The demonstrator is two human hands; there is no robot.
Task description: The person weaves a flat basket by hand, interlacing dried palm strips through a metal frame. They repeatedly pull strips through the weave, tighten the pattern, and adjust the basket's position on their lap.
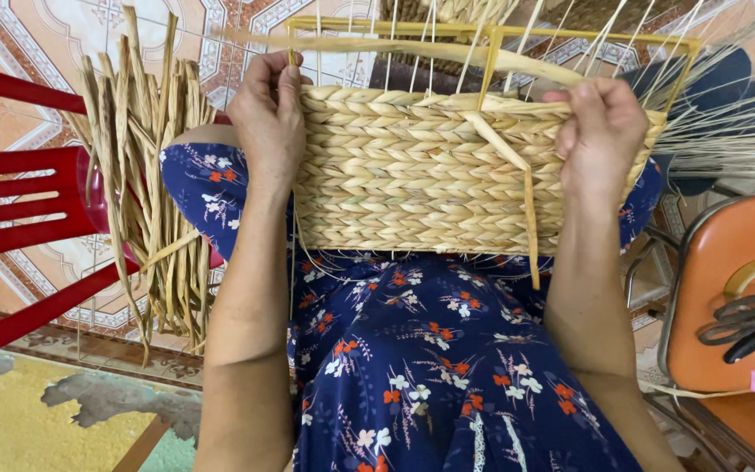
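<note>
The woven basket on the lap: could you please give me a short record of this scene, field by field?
view: head camera, looking down
left hand: grips the top left edge of the woven basket
right hand: on the top right edge, pinching a flat straw strand
basket support: lap in a blue floral dress
frame: yellow wire frame rising above the weave
left side: straw bundle on a red chair
right side: scissors on an orange chair

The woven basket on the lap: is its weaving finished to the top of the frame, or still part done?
Part done. The basket wall stops below the yellow frame, with bare thin stakes sticking out.
</note>
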